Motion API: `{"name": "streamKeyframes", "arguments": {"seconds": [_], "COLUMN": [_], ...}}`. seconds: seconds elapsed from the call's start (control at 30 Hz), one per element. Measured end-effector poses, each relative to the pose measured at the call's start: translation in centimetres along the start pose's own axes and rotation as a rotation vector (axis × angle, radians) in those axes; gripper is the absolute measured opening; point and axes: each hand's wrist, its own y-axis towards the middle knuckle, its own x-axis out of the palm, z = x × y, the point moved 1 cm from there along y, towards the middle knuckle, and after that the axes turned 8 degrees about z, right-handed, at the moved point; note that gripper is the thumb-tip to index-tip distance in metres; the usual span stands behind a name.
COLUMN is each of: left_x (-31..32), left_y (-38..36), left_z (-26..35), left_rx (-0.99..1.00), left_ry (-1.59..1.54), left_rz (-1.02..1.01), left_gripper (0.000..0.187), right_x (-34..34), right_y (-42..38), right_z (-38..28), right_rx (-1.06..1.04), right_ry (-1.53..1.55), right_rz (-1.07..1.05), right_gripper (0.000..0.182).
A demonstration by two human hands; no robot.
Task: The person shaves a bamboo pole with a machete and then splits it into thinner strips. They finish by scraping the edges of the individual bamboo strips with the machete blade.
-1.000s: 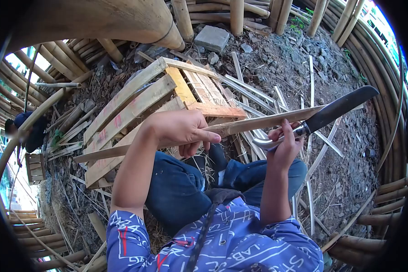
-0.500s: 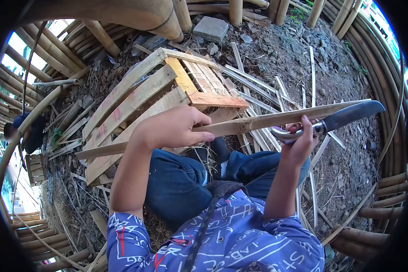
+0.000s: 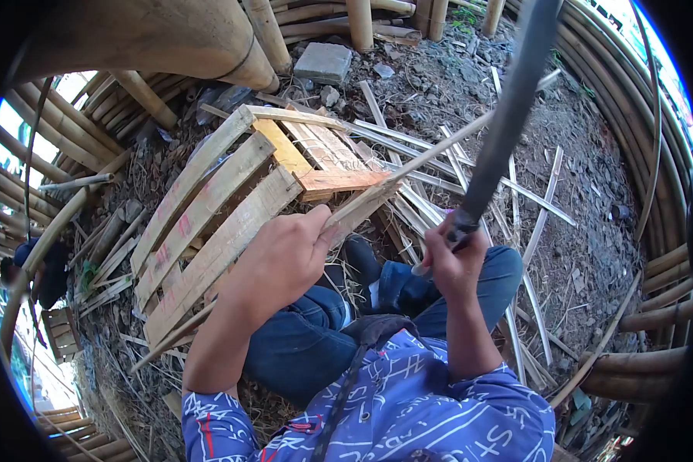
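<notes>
My left hand (image 3: 285, 250) is closed on a long bamboo strip (image 3: 439, 150), which slants from low on the left, past the hand, to the upper right. In my right hand (image 3: 458, 258) is the handle of a big knife (image 3: 508, 115) with a long dark blade. The blade points up and away, slightly blurred, and crosses in front of the strip's far part. A slatted wooden crate (image 3: 208, 212) lies tilted just beyond my left hand. My bent legs (image 3: 296, 339) in jeans are beneath both hands.
Thin pale strips (image 3: 543, 212) lie scattered on the rubble-strewn ground to the right. A concrete block (image 3: 323, 63) sits beyond the crate. Stacked bamboo poles (image 3: 658, 319) line the sides, and a thick bamboo pole (image 3: 154, 42) crosses the upper left. A smaller crate (image 3: 61, 335) stands far left.
The knife has swung from pointing right to pointing upward, its blade now raised. The bamboo strip has turned so its right end points higher and its narrow edge shows more.
</notes>
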Motion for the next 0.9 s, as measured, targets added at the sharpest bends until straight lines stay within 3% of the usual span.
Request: {"name": "streamKeyframes", "arguments": {"seconds": [0.1,0.17,0.3,0.37,0.43,0.67,0.83,0.9], "left_x": [0.4,0.3,0.7,1.0,1.3,2.7,2.3,1.8], "left_y": [-0.4,-0.8,-1.6,-2.0,-2.7,-2.5,-2.7,-2.9], "left_z": [-0.1,0.2,-0.1,-0.3,-0.2,-0.8,-0.4,-0.4], "left_rx": [-0.013,-0.056,-0.023,-0.004,0.170,0.097,0.095,0.068], "left_ry": [0.025,0.057,0.094,0.118,0.332,0.388,0.417,0.433], "left_rz": [0.037,0.023,0.069,0.071,0.156,0.005,0.060,0.083], "left_gripper": [0.015,0.014,0.011,0.010,0.008,0.005,0.004,0.006], "right_x": [0.7,1.2,1.9,1.8,0.9,-1.9,-3.0,-4.5], "right_y": [-0.2,-0.4,-0.6,-0.1,0.8,3.1,4.1,5.5], "right_z": [-0.3,-0.6,-0.3,0.6,2.2,5.3,5.7,6.7], "right_rx": [-0.091,-0.261,-0.239,-0.236,-0.348,-0.576,-0.519,-0.470], "right_ry": [-0.210,-0.420,-0.502,-0.508,-0.673,-0.825,-0.905,-0.966], "right_rz": [-0.074,-0.190,-0.230,-0.209,-0.173,-0.078,-0.062,0.085], "right_gripper": [0.014,0.015,0.017,0.019,0.022,0.017,0.018,0.014]}}
